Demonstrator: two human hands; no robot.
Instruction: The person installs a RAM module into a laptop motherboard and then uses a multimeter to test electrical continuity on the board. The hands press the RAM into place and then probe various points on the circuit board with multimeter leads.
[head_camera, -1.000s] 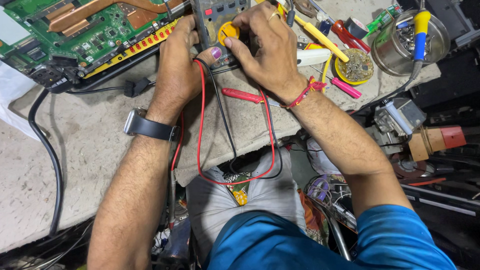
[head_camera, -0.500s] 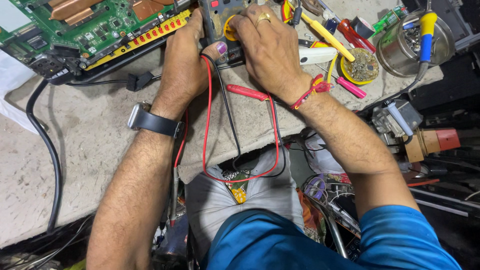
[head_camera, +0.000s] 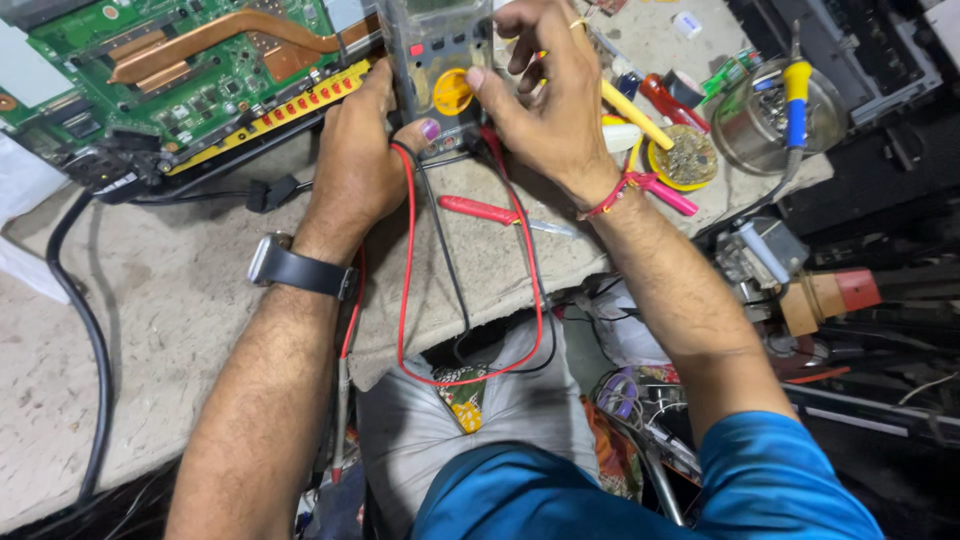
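The bench carries a green board at the far left, and the meter stands just beside it, at the far edge. The left hand grips the meter's left side; the right hand pinches its yellow dial. The meter looks rigid, light, of smooth plastic, so it is best held by the sides. Its red lead is soft and loops down.

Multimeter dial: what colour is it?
Yellow. The dial sits on the grey multimeter between both hands, clearest in the head view.
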